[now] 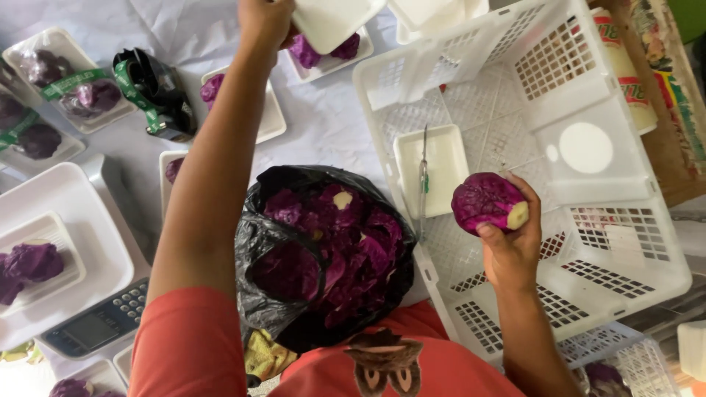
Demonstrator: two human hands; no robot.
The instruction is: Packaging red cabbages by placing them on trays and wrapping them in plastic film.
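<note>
Over the white crate [588,242] on the right, the right hand [511,250] grips a red cabbage [485,200], best held steady, stem outward, while the far left hand [265,22] clasps an empty tray [334,20], kept level.

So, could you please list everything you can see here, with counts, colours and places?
red cabbage piece: one, purple, held over the crate
empty foam tray: one, white, held at top centre
bin bag of cabbage leaves: one, black, purple leaves inside, centre
plastic crate: one, white, right
tray in crate: one, white, a knife resting on it
filled trays: several, white with purple cabbage, left and top
tape dispenser: one, black with green tape, upper left
weighing scale: one, white, lower left
left hand: grips the empty foam tray
right hand: grips the red cabbage piece
</note>
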